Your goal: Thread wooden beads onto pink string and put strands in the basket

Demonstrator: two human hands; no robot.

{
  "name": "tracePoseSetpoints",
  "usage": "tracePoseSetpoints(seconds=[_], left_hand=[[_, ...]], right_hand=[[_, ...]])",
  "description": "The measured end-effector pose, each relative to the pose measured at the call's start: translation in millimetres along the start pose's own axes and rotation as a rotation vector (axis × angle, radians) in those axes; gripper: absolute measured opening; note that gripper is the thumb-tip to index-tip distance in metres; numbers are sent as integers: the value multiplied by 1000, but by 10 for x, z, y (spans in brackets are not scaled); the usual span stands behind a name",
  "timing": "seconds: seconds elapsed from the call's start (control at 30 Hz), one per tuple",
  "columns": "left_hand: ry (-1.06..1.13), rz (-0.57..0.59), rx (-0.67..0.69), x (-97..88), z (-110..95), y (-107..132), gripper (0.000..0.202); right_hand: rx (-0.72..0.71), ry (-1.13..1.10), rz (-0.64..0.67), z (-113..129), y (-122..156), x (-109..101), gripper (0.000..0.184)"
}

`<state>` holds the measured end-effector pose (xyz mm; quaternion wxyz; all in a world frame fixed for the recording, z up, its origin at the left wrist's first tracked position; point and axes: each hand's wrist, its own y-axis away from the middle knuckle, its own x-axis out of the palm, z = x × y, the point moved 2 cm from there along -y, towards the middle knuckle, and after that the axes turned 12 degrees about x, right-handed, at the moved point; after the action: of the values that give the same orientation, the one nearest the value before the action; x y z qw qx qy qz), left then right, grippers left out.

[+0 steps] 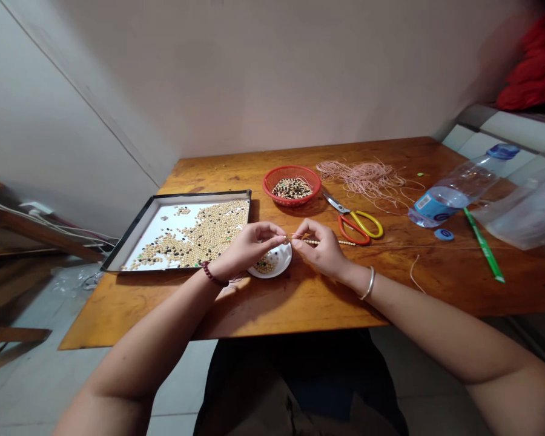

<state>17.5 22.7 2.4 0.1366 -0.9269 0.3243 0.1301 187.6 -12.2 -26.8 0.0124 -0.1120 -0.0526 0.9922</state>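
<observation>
Two hands are in position over the near part of the table [300, 309], and the work on hand shows only limited progress. Completed so far: one short run of pale beads [329, 241] on a cord [436, 247], extending right from the right hand [321, 248] and passing in front of the scissors [354, 222]. Outstanding: by appearance, most of the beads. A large loose spread, pale with some dark, covers the tray [200, 195] to the left; a small quantity sits in the white dish [280, 266] directly below the hands; a mixed lot fills the red basket [275, 181] at the far side. A tangled bundle of pink thread [361, 177] lies beside the basket.

Hand condition: the left hand [249, 248] and right hand are together, raised above the dish, wrists angled inward and forearms resting toward the table edge. The right thumb and fingers are pinched on the cord near the end of the run. The left fingertips [281, 233] are pinched against the same point; whether they grip a bead or the cord is too small to determine. A dark bead bracelet [213, 275] is on the left wrist, a metal bangle [369, 283] on the right
</observation>
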Motion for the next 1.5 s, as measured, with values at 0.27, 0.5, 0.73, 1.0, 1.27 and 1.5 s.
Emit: tracePoseSetpoints(seconds=[0.27,0.5,0.73,1.0,1.27,1.5], left_hand=[[103,-4,0,7,18,-1,35],[106,-6,-15,5,7,-1,37],[153,-3,-48,20,-1,8,36],[336,43,-147,21,-16,32,33],[340,58,-174,13,15,38,37],[227,29,-121,36,27,25,36]], right_hand=[[-18,-13,-1,-6,-1,-2,14],[-11,-29,13,6,8,1,13],[-38,-34,4,-14,-1,10,13],[-55,-39,9,-3,18,5,12],[-57,-46,28,17,41,9,12],[-49,12,14,9,28,18,10]])
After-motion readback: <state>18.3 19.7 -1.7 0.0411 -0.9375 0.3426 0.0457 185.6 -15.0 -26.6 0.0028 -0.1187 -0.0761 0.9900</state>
